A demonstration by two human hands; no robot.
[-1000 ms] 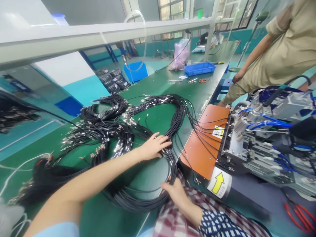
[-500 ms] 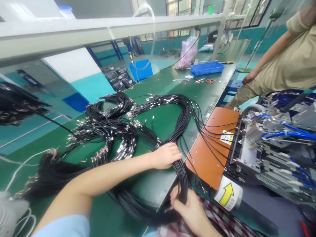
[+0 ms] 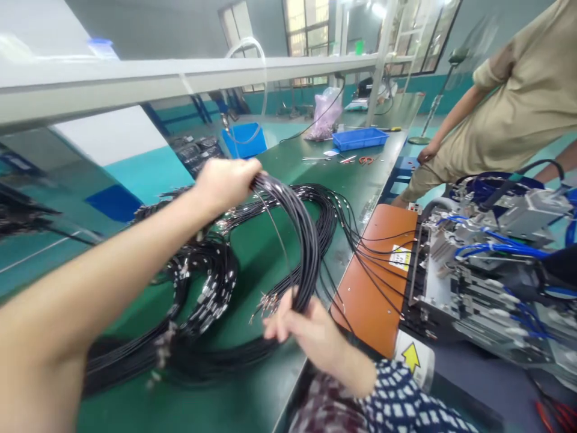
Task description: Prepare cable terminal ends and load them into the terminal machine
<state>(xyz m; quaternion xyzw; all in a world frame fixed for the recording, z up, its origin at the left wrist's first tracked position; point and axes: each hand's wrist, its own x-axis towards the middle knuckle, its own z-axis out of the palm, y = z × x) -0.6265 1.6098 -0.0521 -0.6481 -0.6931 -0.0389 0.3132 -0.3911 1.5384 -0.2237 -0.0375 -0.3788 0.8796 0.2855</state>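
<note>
A thick bundle of black cables arches between my two hands above the green table. My left hand is closed round its upper end, raised over the table. Lower down, near the table's front edge, my right hand wraps round the same bundle, its fingers curled. From there the cables trail left across the table, their far end blurred. Behind the held bundle lies another curved bundle of black cables with small metal ends. More coiled cables with white-banded ends rest to the left.
At the right stands a machine with blue tubes and an orange plate, cables running into it. A blue tray, pliers and a pink bag sit farther back. Another person stands beyond the machine.
My left hand has risen and moved left with the bundle's upper part, pulling it into an arch. My right hand has moved up and left, still gripping the bundle. The view has shifted.
</note>
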